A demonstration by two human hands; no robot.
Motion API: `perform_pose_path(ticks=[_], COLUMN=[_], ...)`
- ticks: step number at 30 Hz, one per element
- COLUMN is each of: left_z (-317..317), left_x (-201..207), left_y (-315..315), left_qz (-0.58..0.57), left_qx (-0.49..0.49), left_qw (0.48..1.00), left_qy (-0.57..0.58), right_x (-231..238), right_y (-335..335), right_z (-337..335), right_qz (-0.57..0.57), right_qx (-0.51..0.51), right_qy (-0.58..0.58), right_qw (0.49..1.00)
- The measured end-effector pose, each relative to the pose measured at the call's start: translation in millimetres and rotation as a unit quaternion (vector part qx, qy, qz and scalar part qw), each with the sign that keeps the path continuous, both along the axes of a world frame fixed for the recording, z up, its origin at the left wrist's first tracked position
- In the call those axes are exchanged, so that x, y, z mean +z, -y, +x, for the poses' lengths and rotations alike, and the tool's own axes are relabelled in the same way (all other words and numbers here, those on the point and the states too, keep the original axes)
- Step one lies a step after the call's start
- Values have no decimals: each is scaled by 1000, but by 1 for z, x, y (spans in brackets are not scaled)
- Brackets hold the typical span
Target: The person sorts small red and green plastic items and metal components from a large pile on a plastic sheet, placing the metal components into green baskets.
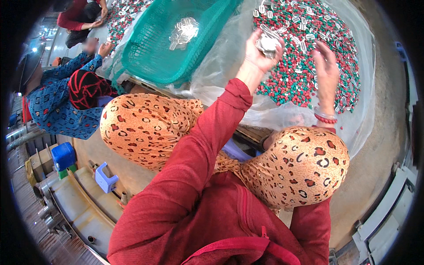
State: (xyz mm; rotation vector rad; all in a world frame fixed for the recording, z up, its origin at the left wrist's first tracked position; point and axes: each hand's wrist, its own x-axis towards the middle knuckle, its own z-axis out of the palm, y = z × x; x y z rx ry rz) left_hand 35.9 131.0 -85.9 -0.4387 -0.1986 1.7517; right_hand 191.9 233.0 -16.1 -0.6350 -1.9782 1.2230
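Observation:
My left hand [258, 57], palm up, cups a bundle of flat silver metal pieces [268, 43] over the near left edge of the pile. My right hand [326, 68], with bracelets at its wrist, hovers above the pile's right part. Its fingers are parted and bent, and nothing shows in them. Beneath both hands spreads a heap of small red and green pebble-like pieces [287, 86]. Slotted silver metal pieces [302, 45] lie scattered through it. To the left, a green mesh basket [145, 57] holds a small stack of similar silver pieces [184, 32].
Clear plastic sheeting [221, 57] lies under the heap and basket. At the left, a person in blue patterned clothes [66, 104] sits by another heap; another person [77, 20] works behind. A purple plastic stool [106, 177] and a blue container [64, 156] stand at the lower left.

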Motion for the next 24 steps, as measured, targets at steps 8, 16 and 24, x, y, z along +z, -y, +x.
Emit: perform_pose_path(ticks=[8, 16, 24], left_z=[-104, 62, 69], left_x=[64, -22, -105], left_y=[97, 97, 125], left_qz=[79, -153, -332], left_qx=[400, -41, -263], left_qw=[912, 618, -170], left_qy=[54, -770, -890], right_x=[-118, -118, -113], right_y=[12, 37, 29], right_z=[100, 111, 133], right_qz=[-104, 51, -117], right_qx=[92, 118, 76], right_qy=[142, 218, 156], right_qw=[980, 967, 978])
